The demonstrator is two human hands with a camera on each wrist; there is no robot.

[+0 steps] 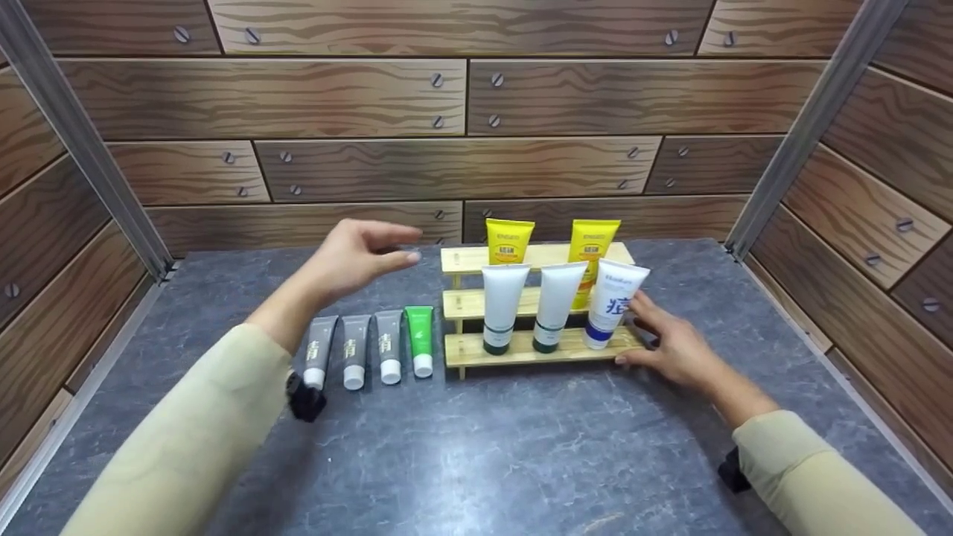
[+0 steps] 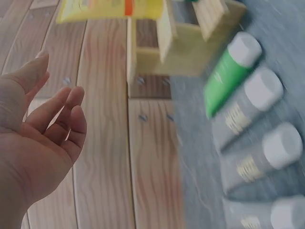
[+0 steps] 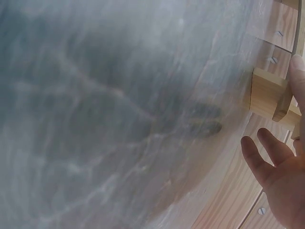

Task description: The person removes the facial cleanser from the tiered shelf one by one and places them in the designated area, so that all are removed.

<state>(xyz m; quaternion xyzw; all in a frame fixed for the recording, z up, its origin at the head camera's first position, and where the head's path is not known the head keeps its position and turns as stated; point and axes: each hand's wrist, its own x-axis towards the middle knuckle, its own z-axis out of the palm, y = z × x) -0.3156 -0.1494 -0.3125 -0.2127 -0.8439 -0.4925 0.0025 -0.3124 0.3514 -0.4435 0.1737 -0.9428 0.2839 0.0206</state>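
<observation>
A three-tier wooden rack stands on the table. Two yellow tubes stand on it behind two white tubes with dark green caps and a white tube with a blue band. My right hand is at the rack's right end, thumb tip by the lowest shelf and fingers beside the blue-banded tube. In the right wrist view its fingers are spread, with nothing between them. Raised in the air left of the rack, my left hand holds nothing, its fingers loosely bent.
Left of the rack lie a green tube and several grey tubes in a row, white caps toward me. Wood-patterned walls and metal corner posts enclose the dark marbled table.
</observation>
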